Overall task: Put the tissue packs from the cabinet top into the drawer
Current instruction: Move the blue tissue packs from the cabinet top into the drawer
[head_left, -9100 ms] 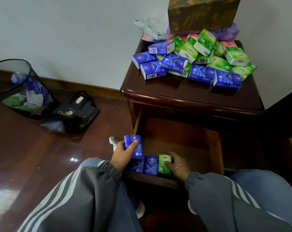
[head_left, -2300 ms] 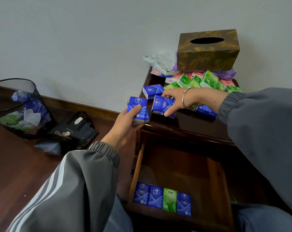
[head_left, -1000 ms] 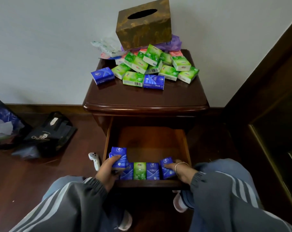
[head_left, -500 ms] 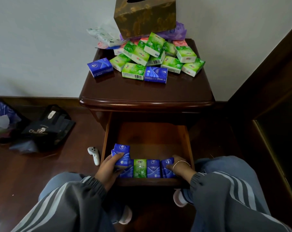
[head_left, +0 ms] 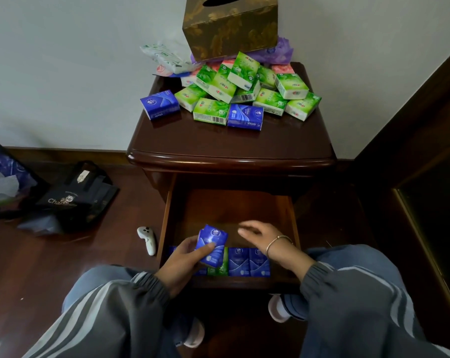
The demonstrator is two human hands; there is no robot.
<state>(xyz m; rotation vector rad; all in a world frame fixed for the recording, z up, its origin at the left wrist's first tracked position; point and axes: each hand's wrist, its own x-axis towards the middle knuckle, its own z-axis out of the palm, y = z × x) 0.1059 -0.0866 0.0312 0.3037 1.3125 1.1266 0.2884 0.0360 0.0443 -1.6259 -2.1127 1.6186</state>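
1. I look down on a dark wooden bedside cabinet (head_left: pixel 231 153) against a pale wall, its drawer (head_left: pixel 293 228) pulled out toward my knees, the far part of the drawer floor bare.
2. The heap of tissue packs (head_left: pixel 244 89), mostly green with two blue ones at the front, lies on the cabinet top below a brown patterned tissue box (head_left: pixel 229 24); most of the job, I judge, is yet to do.
3. A row of packs (head_left: pixel 247 262), blue with one green partly hidden, stands along the drawer's near wall.
4. My left hand (head_left: pixel 180 264) grips what looks like two stacked blue packs (head_left: pixel 212 244), thumb across the front, held tilted just above the row's left end.
5. My right hand (head_left: pixel 264 239) hovers over the row with fingers spread and holding nothing.
6. To do this step well, I judge the held packs should be squared upright, set down one at a time, touching their neighbours, the free hand steadying the row so none topples.
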